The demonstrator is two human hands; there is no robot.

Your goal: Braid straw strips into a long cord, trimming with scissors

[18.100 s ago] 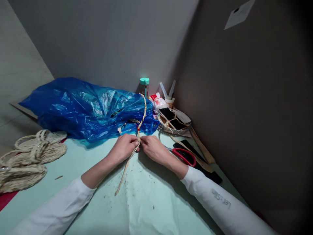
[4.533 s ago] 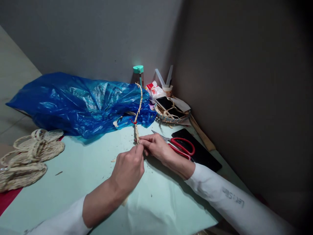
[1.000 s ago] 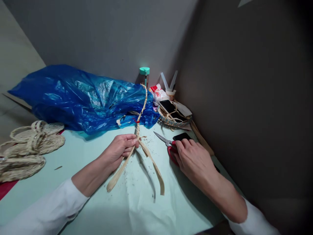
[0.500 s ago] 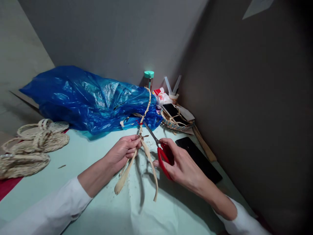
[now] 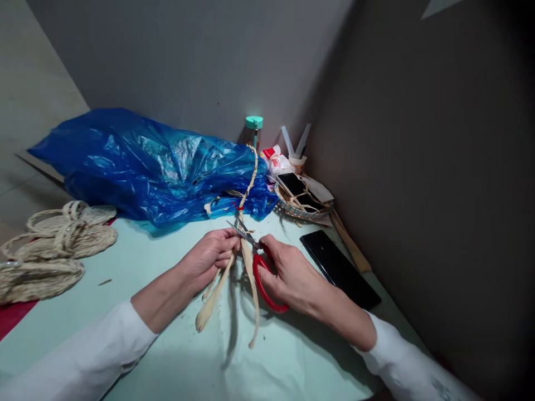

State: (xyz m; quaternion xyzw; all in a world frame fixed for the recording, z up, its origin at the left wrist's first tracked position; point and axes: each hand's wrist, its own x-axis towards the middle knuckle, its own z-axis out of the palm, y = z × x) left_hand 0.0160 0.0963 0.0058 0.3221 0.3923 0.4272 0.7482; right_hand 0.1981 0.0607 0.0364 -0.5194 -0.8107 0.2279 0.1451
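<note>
My left hand (image 5: 215, 252) pinches a braided cord of pale dried plant fibre (image 5: 251, 185) just below the braid. Loose flat strands (image 5: 214, 301) hang down from its fingers toward me. A red tie (image 5: 239, 208) wraps the cord above the pinch, and its upper end reaches up to the blue bag. In my right hand (image 5: 288, 275) are scissors with red handles (image 5: 267, 292). Their blades (image 5: 244, 235) are parted and lie across the cord right beside my left fingertips, around a short stub that sticks out there. Whether the blades touch the main cord I cannot tell.
A blue plastic bag (image 5: 137, 167) lies along the wall. Woven sandals (image 5: 71, 239) are at the left. On the right are a black phone (image 5: 338, 270) and a basket (image 5: 288, 207) holding another phone (image 5: 298, 189). Behind stand a green-lidded jar (image 5: 254, 131) and a small cup (image 5: 297, 163).
My right hand has brought the scissors left and down, from beside the cord to across it at my left fingertips. The blades have opened. My left hand has kept its pinch.
</note>
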